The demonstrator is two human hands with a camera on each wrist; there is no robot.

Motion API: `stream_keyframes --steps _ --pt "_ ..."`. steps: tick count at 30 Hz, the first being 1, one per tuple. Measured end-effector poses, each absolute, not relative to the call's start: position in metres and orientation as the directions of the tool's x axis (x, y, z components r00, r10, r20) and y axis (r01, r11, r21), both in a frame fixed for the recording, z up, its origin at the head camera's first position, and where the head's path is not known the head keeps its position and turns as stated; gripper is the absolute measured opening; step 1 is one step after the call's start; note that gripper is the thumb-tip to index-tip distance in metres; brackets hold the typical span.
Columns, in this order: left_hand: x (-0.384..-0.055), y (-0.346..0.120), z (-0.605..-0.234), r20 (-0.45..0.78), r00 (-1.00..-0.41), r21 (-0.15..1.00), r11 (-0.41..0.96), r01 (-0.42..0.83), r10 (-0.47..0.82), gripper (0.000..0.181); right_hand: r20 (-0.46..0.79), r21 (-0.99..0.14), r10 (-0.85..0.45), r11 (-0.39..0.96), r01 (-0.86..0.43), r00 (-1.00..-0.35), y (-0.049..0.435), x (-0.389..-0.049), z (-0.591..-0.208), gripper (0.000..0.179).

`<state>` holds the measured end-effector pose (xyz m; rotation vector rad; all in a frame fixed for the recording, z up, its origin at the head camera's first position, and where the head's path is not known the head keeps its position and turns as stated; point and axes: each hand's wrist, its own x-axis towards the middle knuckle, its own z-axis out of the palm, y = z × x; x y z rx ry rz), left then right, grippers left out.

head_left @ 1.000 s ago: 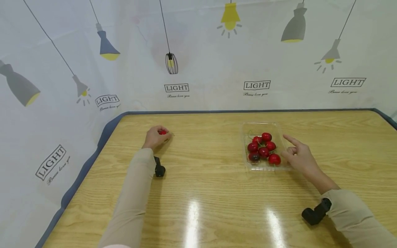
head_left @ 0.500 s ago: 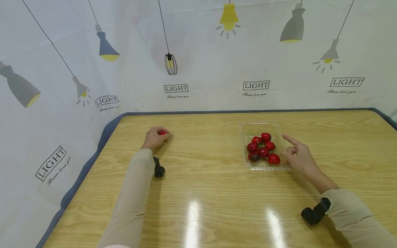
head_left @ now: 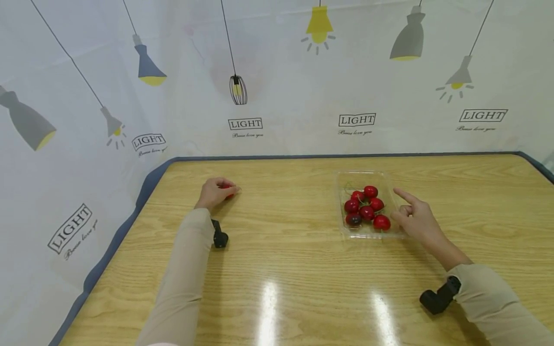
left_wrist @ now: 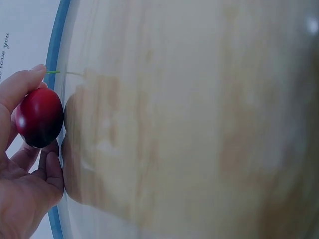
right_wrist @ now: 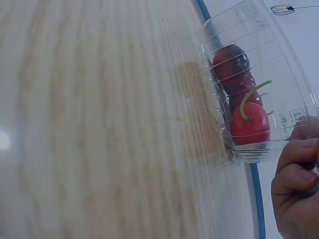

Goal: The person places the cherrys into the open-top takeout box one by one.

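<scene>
Near the far left of the table, my left hand [head_left: 215,193] holds a dark red cherry [left_wrist: 40,117] between thumb and fingers. In the left wrist view a thin green stem [left_wrist: 53,72] sticks out past the thumb tip, and the cherry is close to the tabletop. A clear plastic container [head_left: 363,177] with several red cherries [head_left: 366,213] sits right of centre. My right hand [head_left: 419,221] grips its right side, thumb at the rim and index finger stretched forward. In the right wrist view the curled fingers [right_wrist: 294,179] show beside the container's wall; one cherry inside has a green stem.
The wooden table [head_left: 277,259] is glossy, with light reflections near the front. Behind it and at the left hangs a white cloth [head_left: 285,96] printed with lamps. A blue-grey border [head_left: 303,155] runs along the table's far edge. Black wrist cameras [head_left: 440,297] sit on both wrists.
The cherry in my left hand shows slightly lower between the fingers, and that hand has shifted a little left. My right hand and the container look unchanged apart from slight camera movement.
</scene>
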<state>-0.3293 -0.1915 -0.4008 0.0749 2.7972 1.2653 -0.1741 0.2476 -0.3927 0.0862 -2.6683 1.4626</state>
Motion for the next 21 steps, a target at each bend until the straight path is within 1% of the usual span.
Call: stream_keyframes --steps 10,21 --pt "-0.3319 -0.1932 -0.4029 -0.017 -0.997 0.760 0.649 0.032 0.069 0.028 0.132 -0.837 -0.008 0.535 -0.116 -0.991 0.2482 -0.1752 -0.3947 0.060" --pt "-0.3304 -0.1886 -0.4008 0.007 -0.999 0.782 0.623 0.029 0.038 0.023 0.122 -0.843 -0.013 0.527 -0.110 -0.992 0.2483 -0.1754 -0.3943 0.061"
